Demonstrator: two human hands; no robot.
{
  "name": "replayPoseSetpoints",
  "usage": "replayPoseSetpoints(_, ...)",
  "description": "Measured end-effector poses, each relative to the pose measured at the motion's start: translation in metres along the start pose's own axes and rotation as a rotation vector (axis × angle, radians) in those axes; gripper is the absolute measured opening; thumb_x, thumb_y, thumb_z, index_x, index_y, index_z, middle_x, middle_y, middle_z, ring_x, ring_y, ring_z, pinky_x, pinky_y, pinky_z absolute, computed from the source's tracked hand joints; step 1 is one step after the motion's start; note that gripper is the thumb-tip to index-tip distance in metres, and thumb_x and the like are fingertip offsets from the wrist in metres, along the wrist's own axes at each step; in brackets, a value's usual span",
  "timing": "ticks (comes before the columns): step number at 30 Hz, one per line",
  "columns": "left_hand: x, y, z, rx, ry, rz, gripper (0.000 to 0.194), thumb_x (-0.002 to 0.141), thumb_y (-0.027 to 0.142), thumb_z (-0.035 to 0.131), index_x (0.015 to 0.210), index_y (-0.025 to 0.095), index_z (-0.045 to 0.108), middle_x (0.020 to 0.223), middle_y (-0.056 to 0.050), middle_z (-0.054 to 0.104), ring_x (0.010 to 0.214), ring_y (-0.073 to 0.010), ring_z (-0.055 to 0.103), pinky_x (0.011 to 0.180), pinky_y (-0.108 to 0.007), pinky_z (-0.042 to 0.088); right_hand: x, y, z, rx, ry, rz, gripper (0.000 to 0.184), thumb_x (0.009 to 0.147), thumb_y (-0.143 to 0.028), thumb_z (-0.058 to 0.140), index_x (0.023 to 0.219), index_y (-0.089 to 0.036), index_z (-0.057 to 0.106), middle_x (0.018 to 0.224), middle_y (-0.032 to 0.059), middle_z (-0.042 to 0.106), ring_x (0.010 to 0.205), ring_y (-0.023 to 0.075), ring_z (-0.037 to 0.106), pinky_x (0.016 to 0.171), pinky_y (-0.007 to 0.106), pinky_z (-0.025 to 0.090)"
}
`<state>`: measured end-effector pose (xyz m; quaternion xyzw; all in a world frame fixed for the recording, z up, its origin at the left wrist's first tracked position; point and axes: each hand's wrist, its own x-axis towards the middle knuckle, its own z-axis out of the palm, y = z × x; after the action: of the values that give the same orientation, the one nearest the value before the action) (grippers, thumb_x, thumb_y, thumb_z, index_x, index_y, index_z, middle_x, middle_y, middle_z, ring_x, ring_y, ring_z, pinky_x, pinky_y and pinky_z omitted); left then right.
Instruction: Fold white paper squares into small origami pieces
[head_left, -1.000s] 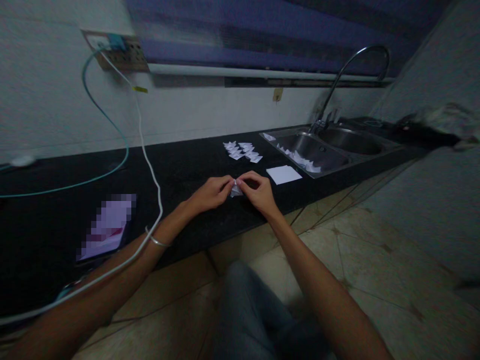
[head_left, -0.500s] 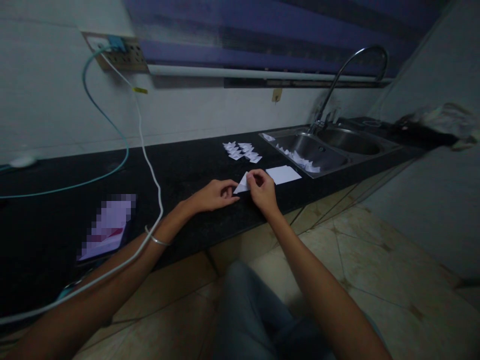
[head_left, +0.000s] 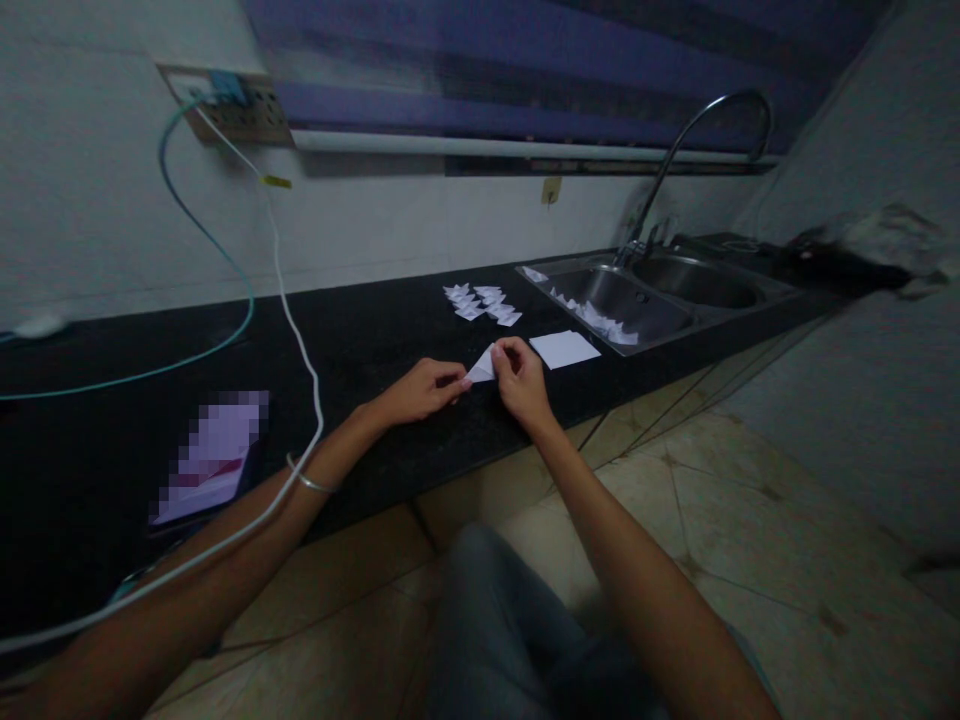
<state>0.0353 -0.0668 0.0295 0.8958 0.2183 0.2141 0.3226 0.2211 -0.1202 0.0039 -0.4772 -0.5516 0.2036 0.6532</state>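
Observation:
Between my two hands is a small white piece of folded paper [head_left: 482,366], roughly triangular, held just over the black counter. My left hand [head_left: 427,390] pinches its left corner between thumb and fingers. The fingers of my right hand [head_left: 523,380] are closed on its right side and cover part of it. Just right of that hand lies a stack of white paper sheets [head_left: 564,349]. Several small folded paper pieces [head_left: 482,302] lie in rows beyond my hands. More folded pieces [head_left: 596,318] line the near-left edge of the sink.
The steel sink [head_left: 705,325] with its tall curved faucet [head_left: 667,165] is at the right. A phone [head_left: 210,460] lies at the left. A white cable [head_left: 296,330] hangs from the wall socket [head_left: 255,110] and crosses my left forearm. A teal cable [head_left: 202,230] runs beside it.
My left thumb and fingers, apart before, have closed on the left corner of the folded paper. My right hand keeps its hold. The view has shifted slightly.

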Motion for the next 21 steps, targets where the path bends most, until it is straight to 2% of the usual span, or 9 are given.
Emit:
replayPoseSetpoints(5,0.0006,-0.001,0.0005,-0.064,0.01,-0.013,0.041,0.096,0.048,0.05,0.074,0.015,0.062,0.065,0.001,0.058,0.061,-0.012,0.051,0.059,-0.023,0.039,0.0004,0.0004,-0.0002,-0.004,0.0,-0.023,0.025,0.091,-0.045,0.055,0.085,-0.021,0.056,0.079,0.0012,0.055,0.074,0.0168,0.053,0.073,0.031,0.046)
replayPoseSetpoints(8,0.0013,-0.0001,0.0009,-0.137,0.016,0.0,0.047,0.101,0.048,0.041,0.071,0.016,0.058,0.066,0.001,0.055,0.061,-0.0116,0.05,0.06,-0.023,0.04,0.0004,-0.0006,-0.0008,0.019,-0.065,-0.006,0.027,0.09,-0.047,0.056,0.084,-0.021,0.056,0.077,0.0005,0.053,0.072,0.0167,0.051,0.072,0.031,0.045)
replayPoseSetpoints(10,0.0014,0.0007,0.001,-0.155,0.034,0.001,0.045,0.101,0.048,0.041,0.073,0.016,0.057,0.066,0.002,0.053,0.061,-0.0112,0.049,0.06,-0.023,0.04,0.0002,-0.0017,-0.0009,0.038,-0.124,0.006,0.029,0.089,-0.049,0.058,0.085,-0.021,0.057,0.076,0.0001,0.053,0.071,0.0164,0.05,0.07,0.03,0.044)
replayPoseSetpoints(13,0.001,0.0014,0.0013,-0.108,0.049,0.015,0.038,0.099,0.045,0.047,0.078,0.016,0.059,0.071,0.002,0.055,0.065,-0.0117,0.051,0.063,-0.023,0.042,-0.0003,-0.0029,-0.0004,0.057,-0.185,0.024,0.03,0.088,-0.051,0.059,0.085,-0.021,0.058,0.076,-0.0001,0.053,0.07,0.0162,0.05,0.069,0.03,0.044)
replayPoseSetpoints(21,0.0004,-0.0002,0.0008,0.088,0.072,0.055,0.023,0.092,0.033,0.053,0.093,0.015,0.067,0.073,0.0,0.065,0.064,-0.0132,0.057,0.064,-0.025,0.044,-0.0012,-0.0024,0.0006,0.039,-0.211,0.009,0.029,0.089,-0.049,0.059,0.085,-0.02,0.06,0.08,0.002,0.058,0.077,0.0177,0.054,0.072,0.031,0.046)
